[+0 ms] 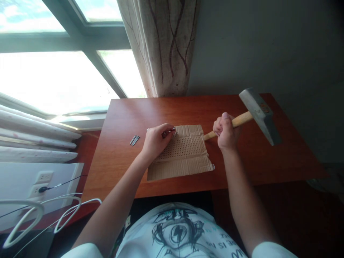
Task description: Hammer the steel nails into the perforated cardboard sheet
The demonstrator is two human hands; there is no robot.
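Note:
My right hand [227,132] is wrapped round the wooden handle of a hammer [256,109], whose grey metal head is raised over the right side of the table. The butt of the handle sticks out below the fist. Over the upper left part of a piece of brown cardboard [185,166], my left hand [159,139] is pinched on a nail [174,129]; only its small metal end shows between the fingertips. Rows of small holes cover the middle of the cardboard. Several loose nails [134,140] lie side by side on the table, left of the left hand.
The reddish-brown wooden table [120,161] stands against a wall, beside a window. A patterned curtain [172,46] hangs behind its far edge. At the lower left are a wall socket [44,177] with a black plug and looping white cables [76,206].

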